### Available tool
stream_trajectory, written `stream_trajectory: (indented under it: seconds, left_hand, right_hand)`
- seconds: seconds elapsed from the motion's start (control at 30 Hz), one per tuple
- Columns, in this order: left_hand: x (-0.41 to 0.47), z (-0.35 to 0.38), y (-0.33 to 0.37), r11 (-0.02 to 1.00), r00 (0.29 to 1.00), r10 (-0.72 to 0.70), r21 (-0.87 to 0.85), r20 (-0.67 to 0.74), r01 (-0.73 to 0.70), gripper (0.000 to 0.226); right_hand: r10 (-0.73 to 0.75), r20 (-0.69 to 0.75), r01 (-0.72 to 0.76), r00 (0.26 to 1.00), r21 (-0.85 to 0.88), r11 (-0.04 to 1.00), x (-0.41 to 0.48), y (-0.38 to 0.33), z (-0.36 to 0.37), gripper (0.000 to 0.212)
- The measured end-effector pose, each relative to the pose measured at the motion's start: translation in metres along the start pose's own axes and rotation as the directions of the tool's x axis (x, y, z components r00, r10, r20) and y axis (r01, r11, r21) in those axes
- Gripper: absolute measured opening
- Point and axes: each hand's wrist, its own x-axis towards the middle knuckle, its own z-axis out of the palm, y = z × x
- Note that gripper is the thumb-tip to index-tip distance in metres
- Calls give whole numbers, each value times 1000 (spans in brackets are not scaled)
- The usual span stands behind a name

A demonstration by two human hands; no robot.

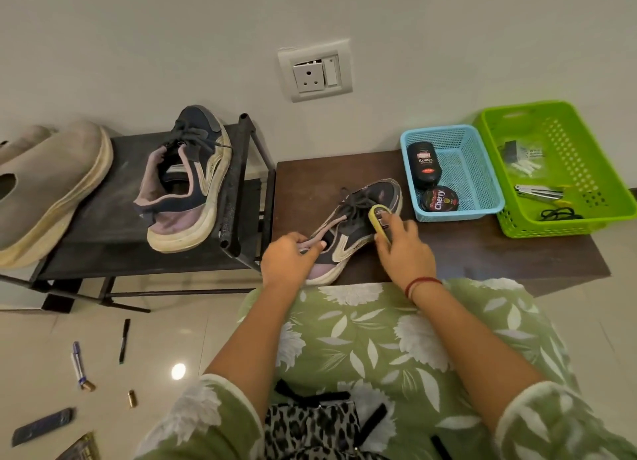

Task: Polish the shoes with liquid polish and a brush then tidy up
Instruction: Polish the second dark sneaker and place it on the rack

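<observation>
L fingers [312, 244] curl round the heel collar of the shoe [355, 234] and grip it. L hand [286, 259] is palm-down, knuckles up, wrist straight, forearm running back toward the body. R fingers [396, 227] wrap over the back of a yellow brush [376, 218], holding it tight. The brush is pressed on the shoe's side, just by the laces. R hand [406, 253] is palm-down too, with a red thread [422, 284] round the wrist. Both forearms are bare up to green floral sleeves at the elbows.

The shoe sits on a dark brown counter [482, 249], heel toward the person, toe pointing away.

- Just beyond & R of the shoe's toe: blue basket [448, 130] w/ a black polish bottle [423, 165] lying flat and a round tin [439, 200].
- Further R of the shoe: green basket [586, 225] w/ small odds & ends.
- L of the shoe: black rack [103, 232] carrying the 2nd shoe [188, 180], w/ a beige pair [44, 190] further L.
- Near-L of the shoe: pens [124, 339] etc. lying on the floor.
</observation>
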Motion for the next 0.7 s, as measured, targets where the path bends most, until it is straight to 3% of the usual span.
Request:
stream_trajectory:
  seconds: [0.03,0.1,0.2,0.27,0.4,0.5,0.7]
  left_hand:
    - [-1,-1,1,1000,1000,4,16,-11,-4,40]
    - [-1,-4,3,999,999,17,31,-32,-16,47]
    - [-8,-7,4,986,989,139,103,-56,-133,63]
    - [-13,-1,3,936,952,294,229,-82,-269,60]
    - [-21,8,14,710,842,540,538,-3,-454,46]
    - [-18,14,25,628,845,522,616,118,-475,54]
    - [18,12,34,719,873,411,496,261,-487,39]
  right_hand:
    - [12,-27,-12,1000,6,1000,-2,-1,-2,41]
    - [-106,-13,106,994,38,994,-16,-8,-6,44]
    - [-200,-10,199,980,185,963,-37,-17,-10,47]
    - [-143,-49,151,988,295,944,-34,-14,-9,49]
    - [90,-114,-29,989,453,891,-13,2,-14,47]
    - [217,-85,-142,972,523,840,-5,15,-19,45]
    - [198,76,-210,977,480,852,-5,27,-14,44]
